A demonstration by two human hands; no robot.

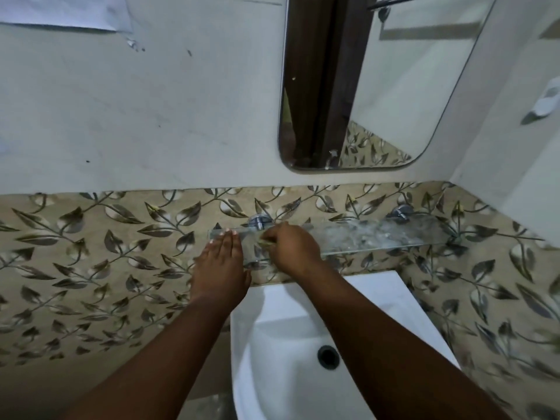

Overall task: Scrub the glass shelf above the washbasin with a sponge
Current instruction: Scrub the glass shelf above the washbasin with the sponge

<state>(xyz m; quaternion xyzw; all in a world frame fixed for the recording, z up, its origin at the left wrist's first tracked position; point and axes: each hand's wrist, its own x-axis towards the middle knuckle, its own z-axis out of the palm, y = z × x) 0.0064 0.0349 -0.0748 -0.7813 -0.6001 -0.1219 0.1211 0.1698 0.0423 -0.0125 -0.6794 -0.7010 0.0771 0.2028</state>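
A clear glass shelf [378,237] hangs on two chrome brackets against the leaf-patterned tiles, above the white washbasin [303,344]. Its right half is streaked with soapy foam. My left hand [222,262] lies flat on the shelf's left end, fingers straight and close together. My right hand [292,247] is closed around a yellowish sponge [266,241], only a sliver of which shows under the fingers, pressed on the glass near the left bracket [259,221].
A mirror [378,86] hangs on the pale wall above the shelf. The right bracket [401,212] sits near the corner with the side wall. A white fitting [547,101] is on that side wall. The basin drain [328,356] lies below my right forearm.
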